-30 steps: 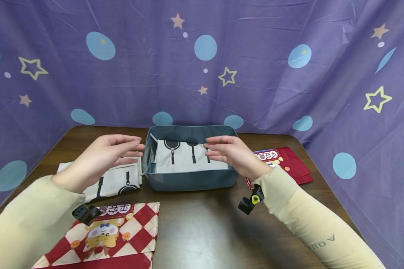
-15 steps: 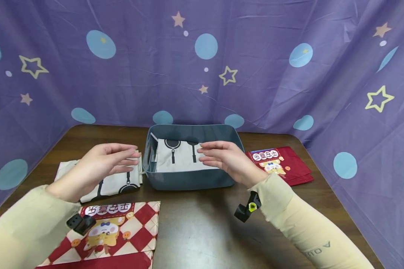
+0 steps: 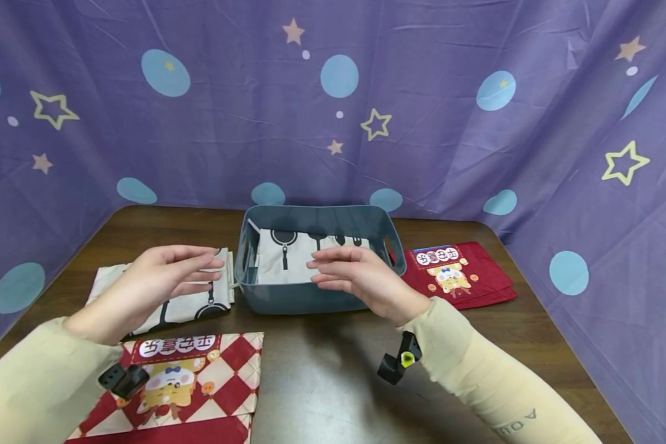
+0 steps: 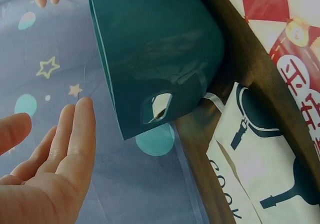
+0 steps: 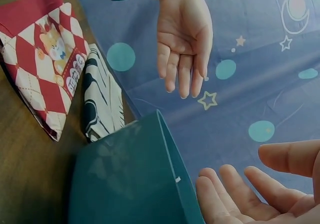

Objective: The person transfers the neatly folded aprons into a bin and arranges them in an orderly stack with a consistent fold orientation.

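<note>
My left hand (image 3: 155, 283) hovers above a folded white cloth (image 3: 197, 301) printed with black pans, its fingers extended and holding nothing. My right hand (image 3: 361, 277) is in the air in front of a blue-grey plastic basket (image 3: 288, 300), also holding nothing, with fingers loosely extended. Inside the basket lies another white cloth (image 3: 300, 262) with black pan and utensil prints; the right hand hides part of it. In the left wrist view, lettering and a pale strap (image 4: 215, 101) show by the folded white cloth.
A red-and-cream checked folded cloth (image 3: 230, 376) with a cartoon animal lies at the table's front left. To the basket's right is a folded dark red cloth (image 3: 480, 271) with a similar print. A purple patterned curtain (image 3: 422, 160) hangs behind the brown table (image 3: 322, 382).
Both hands have drawn back toward me and slightly left, away from the basket. More of the basket's right end and the dark red cloth shows. The basket and cloths stay in place.
</note>
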Demonstrator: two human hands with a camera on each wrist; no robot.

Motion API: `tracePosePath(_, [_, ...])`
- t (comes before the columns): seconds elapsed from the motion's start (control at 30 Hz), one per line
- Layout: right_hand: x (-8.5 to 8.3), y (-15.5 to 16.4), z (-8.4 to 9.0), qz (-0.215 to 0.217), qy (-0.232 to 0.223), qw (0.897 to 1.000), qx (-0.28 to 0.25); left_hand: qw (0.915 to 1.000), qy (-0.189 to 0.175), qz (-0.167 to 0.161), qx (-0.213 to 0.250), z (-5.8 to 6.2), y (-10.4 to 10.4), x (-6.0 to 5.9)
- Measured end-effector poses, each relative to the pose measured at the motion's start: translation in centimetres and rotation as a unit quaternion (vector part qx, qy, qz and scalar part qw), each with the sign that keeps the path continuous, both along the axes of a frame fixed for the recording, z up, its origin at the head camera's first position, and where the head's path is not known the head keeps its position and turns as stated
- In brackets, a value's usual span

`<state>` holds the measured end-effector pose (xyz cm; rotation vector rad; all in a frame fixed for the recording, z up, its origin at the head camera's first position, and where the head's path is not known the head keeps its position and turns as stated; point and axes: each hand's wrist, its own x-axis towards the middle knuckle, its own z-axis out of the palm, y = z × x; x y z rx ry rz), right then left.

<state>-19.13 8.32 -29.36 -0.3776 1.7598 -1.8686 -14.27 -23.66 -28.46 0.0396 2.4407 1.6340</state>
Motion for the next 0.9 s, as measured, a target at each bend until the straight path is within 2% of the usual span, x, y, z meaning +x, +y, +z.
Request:
tracePosePath(0.13, [0.2,-0.4,-0.7,0.009,-0.002,1.000,0.000,1.0000,-0.005,0.002,0.007,-0.3,-0.4,0.1])
tracePosePath(0.47, [0.5,-0.8,-2.3,0.019,-0.021,1.000,-0.006,0.9997,-0.014,-0.001,-0.020,-0.8,-1.0,0.6])
tracePosePath(0.6, [0.7,-1.0,-2.6,0.022,-0.028,0.999,-0.007,0.9998,-0.019,-0.002,-0.004,-1.2,-1.4,0.7])
tracePosePath(0.9, [1.0,-1.2,-3.5,0.023,-0.035,0.999,-0.020,0.9991,-0.035,0.023,0.010,-2.3,-2.2,1.6])
